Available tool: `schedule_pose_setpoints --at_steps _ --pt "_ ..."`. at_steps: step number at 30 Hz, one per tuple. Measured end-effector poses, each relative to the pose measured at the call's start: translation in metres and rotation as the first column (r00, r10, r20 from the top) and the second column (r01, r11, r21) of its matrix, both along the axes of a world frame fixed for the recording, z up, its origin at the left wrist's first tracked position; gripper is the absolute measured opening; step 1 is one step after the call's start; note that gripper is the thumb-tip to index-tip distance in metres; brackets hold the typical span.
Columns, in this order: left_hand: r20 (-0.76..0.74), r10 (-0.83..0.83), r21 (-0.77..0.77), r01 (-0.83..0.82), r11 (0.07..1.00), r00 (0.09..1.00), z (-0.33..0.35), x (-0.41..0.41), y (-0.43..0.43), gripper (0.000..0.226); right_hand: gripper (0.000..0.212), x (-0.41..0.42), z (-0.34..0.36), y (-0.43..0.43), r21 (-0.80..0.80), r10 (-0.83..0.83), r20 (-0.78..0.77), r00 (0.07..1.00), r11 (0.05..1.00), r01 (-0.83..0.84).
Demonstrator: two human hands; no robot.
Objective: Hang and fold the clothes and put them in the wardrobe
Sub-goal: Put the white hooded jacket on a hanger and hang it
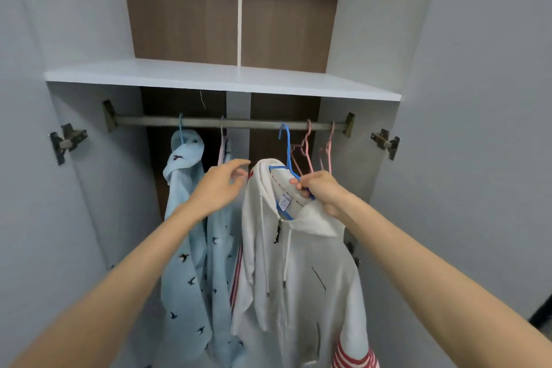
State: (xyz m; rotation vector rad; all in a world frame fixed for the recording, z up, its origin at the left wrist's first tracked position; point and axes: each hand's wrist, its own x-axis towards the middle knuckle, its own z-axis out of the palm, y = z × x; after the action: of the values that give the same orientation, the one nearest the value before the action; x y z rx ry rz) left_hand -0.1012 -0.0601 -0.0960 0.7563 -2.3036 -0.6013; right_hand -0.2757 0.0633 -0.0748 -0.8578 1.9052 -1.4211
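A white zip hoodie (pixel 301 266) with red-striped cuffs hangs on a blue hanger (pixel 287 152), whose hook is just in front of the metal rail (pixel 239 122). My right hand (pixel 324 193) grips the blue hanger at its shoulder, inside the hoodie's collar. My left hand (pixel 222 185) is open, fingers apart, just left of the hoodie's hood, holding nothing. A light blue hoodie (pixel 191 236) printed with small birds hangs from the rail at the left. Between the two hoodies a striped garment (pixel 223 152) hangs mostly hidden.
Two empty pink hangers (pixel 316 149) hang on the rail at the right. A white shelf (pixel 221 76) sits above the rail. The wardrobe doors stand open on both sides, with metal hinges (pixel 67 140) on their inner faces.
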Motion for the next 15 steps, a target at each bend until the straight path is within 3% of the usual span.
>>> schedule_pose_setpoints --at_steps 6,11,15 --pt "0.062 0.083 -0.225 -0.067 0.972 0.995 0.009 -0.040 -0.099 0.046 0.032 -0.041 -0.001 -0.099 0.004 -0.051 -0.022 0.998 0.999 0.051" --pt "0.200 0.211 -0.407 -0.115 0.906 0.957 0.017 -0.068 -0.161 0.053 0.028 -0.064 -0.005 -0.160 -0.015 -0.120 0.062 0.991 0.992 0.122" --pt "0.356 0.299 -0.397 -0.146 0.906 0.885 0.016 -0.081 -0.195 0.057 0.033 -0.073 -0.020 -0.199 -0.025 -0.161 0.170 0.972 0.986 0.168"
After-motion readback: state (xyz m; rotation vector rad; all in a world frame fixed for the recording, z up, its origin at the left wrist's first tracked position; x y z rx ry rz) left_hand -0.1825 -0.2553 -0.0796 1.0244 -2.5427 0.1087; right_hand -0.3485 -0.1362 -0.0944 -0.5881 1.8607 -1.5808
